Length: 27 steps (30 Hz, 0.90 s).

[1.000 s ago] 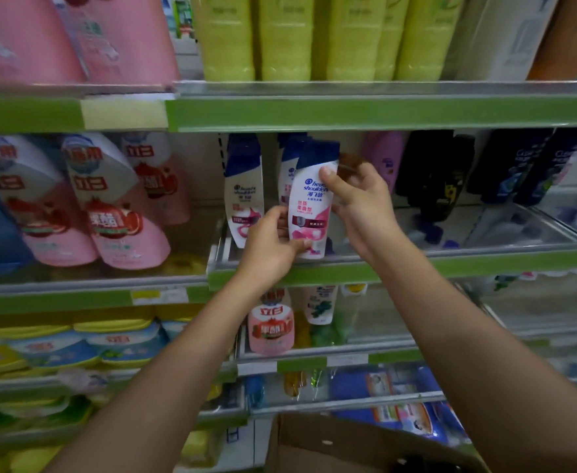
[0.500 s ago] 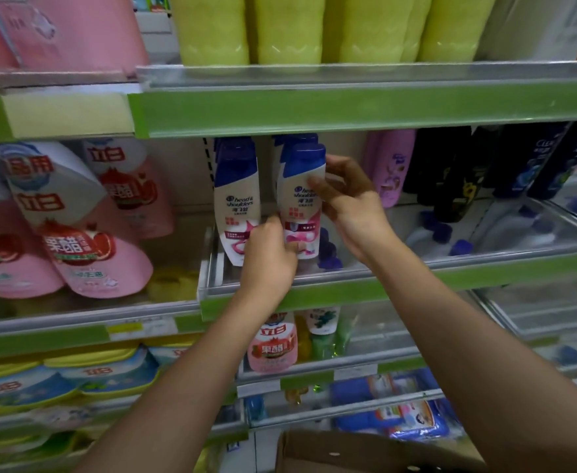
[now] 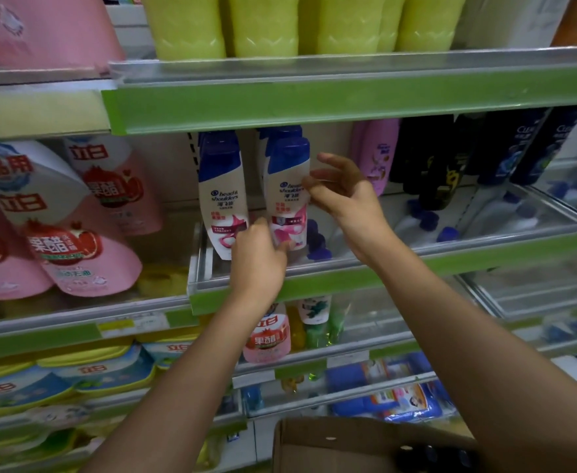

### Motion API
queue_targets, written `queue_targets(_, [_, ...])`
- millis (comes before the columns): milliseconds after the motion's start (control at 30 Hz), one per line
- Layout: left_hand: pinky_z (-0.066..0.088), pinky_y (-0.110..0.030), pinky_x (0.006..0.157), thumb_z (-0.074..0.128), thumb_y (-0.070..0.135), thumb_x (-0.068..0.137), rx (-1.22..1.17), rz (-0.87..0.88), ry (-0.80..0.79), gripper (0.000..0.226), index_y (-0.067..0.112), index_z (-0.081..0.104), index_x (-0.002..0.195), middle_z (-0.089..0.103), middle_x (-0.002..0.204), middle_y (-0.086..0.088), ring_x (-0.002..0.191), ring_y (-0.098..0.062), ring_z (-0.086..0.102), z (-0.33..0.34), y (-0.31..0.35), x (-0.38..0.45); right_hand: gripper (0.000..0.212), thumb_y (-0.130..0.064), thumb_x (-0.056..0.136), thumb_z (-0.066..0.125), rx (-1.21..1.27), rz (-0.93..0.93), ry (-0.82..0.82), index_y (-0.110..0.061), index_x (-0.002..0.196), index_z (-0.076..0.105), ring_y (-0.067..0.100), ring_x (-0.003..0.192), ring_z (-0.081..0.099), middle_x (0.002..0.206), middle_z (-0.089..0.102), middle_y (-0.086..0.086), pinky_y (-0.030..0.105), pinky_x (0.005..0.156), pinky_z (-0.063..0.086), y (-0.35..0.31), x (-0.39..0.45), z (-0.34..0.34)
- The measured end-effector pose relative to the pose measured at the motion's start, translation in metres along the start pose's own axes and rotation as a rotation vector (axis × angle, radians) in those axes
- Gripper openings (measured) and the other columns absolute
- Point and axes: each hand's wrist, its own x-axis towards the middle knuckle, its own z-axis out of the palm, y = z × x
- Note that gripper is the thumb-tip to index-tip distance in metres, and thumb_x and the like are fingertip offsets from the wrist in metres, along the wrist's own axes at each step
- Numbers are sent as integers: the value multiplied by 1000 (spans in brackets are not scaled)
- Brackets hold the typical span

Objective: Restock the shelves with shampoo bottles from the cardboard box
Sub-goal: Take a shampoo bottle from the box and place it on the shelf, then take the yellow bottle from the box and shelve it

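A white shampoo bottle (image 3: 285, 196) with a blue cap stands upright on the middle shelf (image 3: 451, 259), in front of others of its kind. My left hand (image 3: 258, 264) pinches its lower end between thumb and fingers. My right hand (image 3: 345, 199) is beside the bottle's right edge with fingers spread, only the fingertips touching it. A matching bottle (image 3: 224, 199) stands just to the left. The cardboard box (image 3: 348, 445) sits at the bottom, below my arms, with dark caps barely visible inside.
Pink refill pouches (image 3: 75, 240) fill the left bay. A pink bottle (image 3: 379, 155) and dark bottles (image 3: 444, 165) stand to the right, with blue caps lying on the shelf floor. Yellow-green bottles (image 3: 263, 25) line the shelf above. Lower shelves hold more packs.
The bottle has gone further back onto the shelf and stands upright. My right hand has opened its fingers and slid off to the bottle's right side. The view has moved closer.
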Motion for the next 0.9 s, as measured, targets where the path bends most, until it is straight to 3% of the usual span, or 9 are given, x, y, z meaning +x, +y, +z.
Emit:
queue_targets(67, [51, -27, 79, 69, 21, 82, -3, -25, 6, 24, 14, 62, 104, 68, 100, 0, 92, -15, 65, -2, -2, -8, 46, -26, 79, 75, 0, 21, 10, -22, 121, 55, 18, 108, 63, 112, 63, 5, 37, 94, 52, -1, -10, -8])
queue_targets(200, [55, -42, 83, 70, 27, 81, -7, -46, 92, 38, 12, 57, 114, 67, 104, -4, 94, -21, 65, -7, 2, -34, 36, -22, 87, 68, 28, 48, 42, -16, 120, 57, 7, 98, 63, 104, 62, -5, 32, 89, 55, -4, -39, -26])
queue_targets(333, [53, -42, 89, 68, 29, 84, -15, -17, 156, 43, 15, 54, 122, 64, 116, -2, 104, -19, 61, -1, 23, -79, 27, -21, 90, 65, 46, 129, 19, -18, 116, 60, 14, 101, 65, 107, 64, 2, 32, 88, 55, 7, -85, -65])
queue_targets(500, [53, -39, 86, 67, 29, 85, -40, -12, 141, 40, 14, 57, 120, 65, 112, -2, 99, -17, 61, 36, 45, -141, 19, -13, 91, 62, 40, 297, -14, -20, 108, 64, 13, 91, 68, 103, 65, 5, 31, 84, 56, 42, -150, -124])
queue_targets(600, [53, -38, 87, 69, 27, 83, -107, -52, 65, 39, 12, 59, 118, 65, 109, -2, 98, -15, 61, 72, 37, -176, 14, -12, 90, 63, 11, 404, 3, -21, 101, 65, 18, 89, 68, 100, 66, 7, 31, 79, 54, 71, -187, -155])
queue_targets(767, [54, -41, 87, 72, 28, 79, -160, -247, -139, 39, 17, 59, 114, 65, 107, 3, 97, -14, 62, 141, -10, -231, 14, -8, 90, 63, -89, 597, 45, -16, 100, 66, 25, 92, 63, 96, 63, 10, 37, 85, 53, 129, -245, -196])
queue_targets(900, [53, -37, 88, 73, 24, 79, -128, -375, -323, 40, 15, 60, 115, 67, 106, 0, 96, -13, 64, 189, -56, -275, 17, -4, 86, 67, -268, 680, 42, -9, 102, 66, 19, 89, 61, 91, 65, 8, 24, 77, 50, 187, -287, -219])
